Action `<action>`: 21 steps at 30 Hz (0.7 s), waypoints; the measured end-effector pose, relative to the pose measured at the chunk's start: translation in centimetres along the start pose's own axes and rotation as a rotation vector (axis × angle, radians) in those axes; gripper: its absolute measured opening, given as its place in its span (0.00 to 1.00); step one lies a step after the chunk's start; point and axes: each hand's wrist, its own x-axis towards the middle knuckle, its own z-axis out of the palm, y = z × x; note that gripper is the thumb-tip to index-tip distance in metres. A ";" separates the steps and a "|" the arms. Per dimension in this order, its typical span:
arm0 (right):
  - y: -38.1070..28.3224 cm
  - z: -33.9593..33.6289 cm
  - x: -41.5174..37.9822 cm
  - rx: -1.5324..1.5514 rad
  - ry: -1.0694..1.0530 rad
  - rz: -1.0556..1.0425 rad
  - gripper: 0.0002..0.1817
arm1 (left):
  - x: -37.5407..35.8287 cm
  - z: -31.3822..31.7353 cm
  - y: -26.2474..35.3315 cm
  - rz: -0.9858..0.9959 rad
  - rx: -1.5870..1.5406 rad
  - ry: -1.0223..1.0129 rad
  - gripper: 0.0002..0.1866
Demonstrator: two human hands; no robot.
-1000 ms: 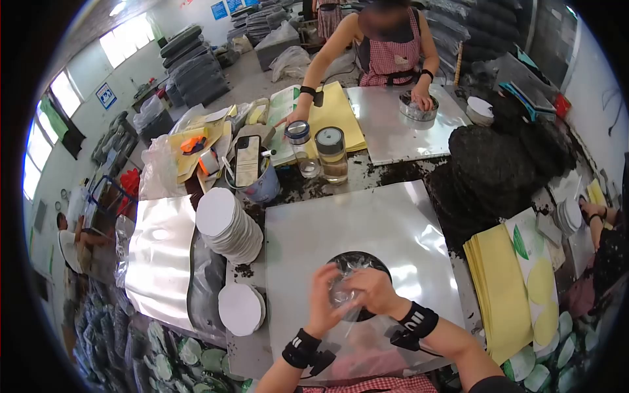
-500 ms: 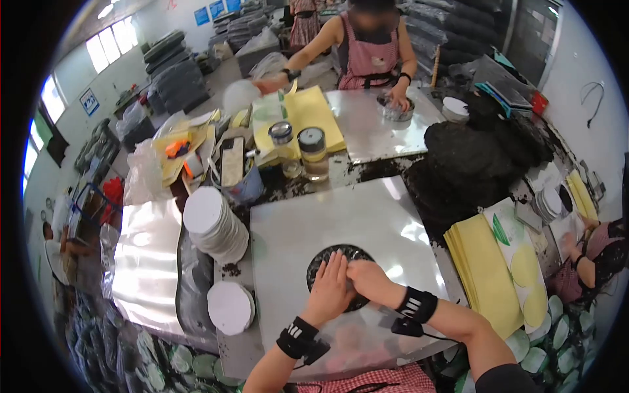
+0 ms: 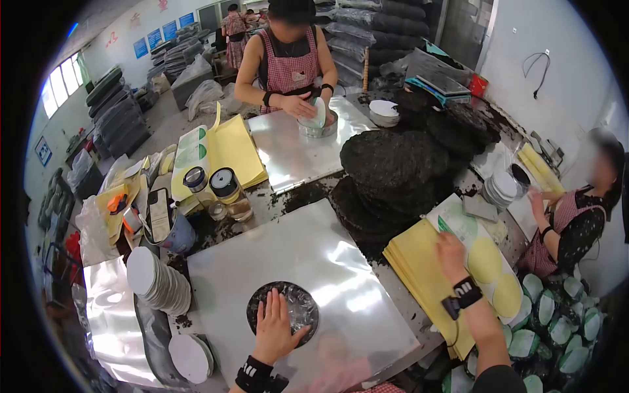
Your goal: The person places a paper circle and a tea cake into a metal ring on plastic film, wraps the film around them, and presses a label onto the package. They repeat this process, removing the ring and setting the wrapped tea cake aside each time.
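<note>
A round black cake in shiny clear wrap (image 3: 303,306) lies on the metal sheet (image 3: 255,249) before me. My left hand (image 3: 275,334) rests on it, fingers stretched out and thumb spread. Off to the right, my right hand (image 3: 451,257) is over the stack of yellow paper (image 3: 419,278), beside a sheet of round green and yellow labels (image 3: 486,262). Its fingers are curled together, and what they may hold is hidden.
White round discs (image 3: 157,281) are stacked left of the metal sheet. Dark crumbly slabs (image 3: 393,170) form a pile behind it. Glass jars (image 3: 226,187) stand near a bucket with a phone (image 3: 159,213). Across the table a co-worker (image 3: 291,65) handles a round tin (image 3: 318,124).
My right hand has left the black cake and moved right to the yellow paper and labels. My left hand stays on the cake. The view has turned right.
</note>
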 end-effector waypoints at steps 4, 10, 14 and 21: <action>5.1 1.7 -1.5 -0.151 0.132 -0.148 0.08 | 0.1 0.4 -0.1 0.006 0.026 -0.004 0.54; 1.3 -3.3 -0.6 0.063 -0.133 0.209 0.01 | -0.2 0.5 -0.2 0.003 0.022 -0.012 0.55; -17.8 -9.1 -4.7 0.481 -0.114 0.025 0.04 | -0.1 0.2 0.0 -0.008 0.007 0.004 0.51; -31.4 -4.8 -4.4 0.905 -0.276 -0.394 0.12 | -0.6 1.6 -0.7 -0.009 0.013 -0.008 0.39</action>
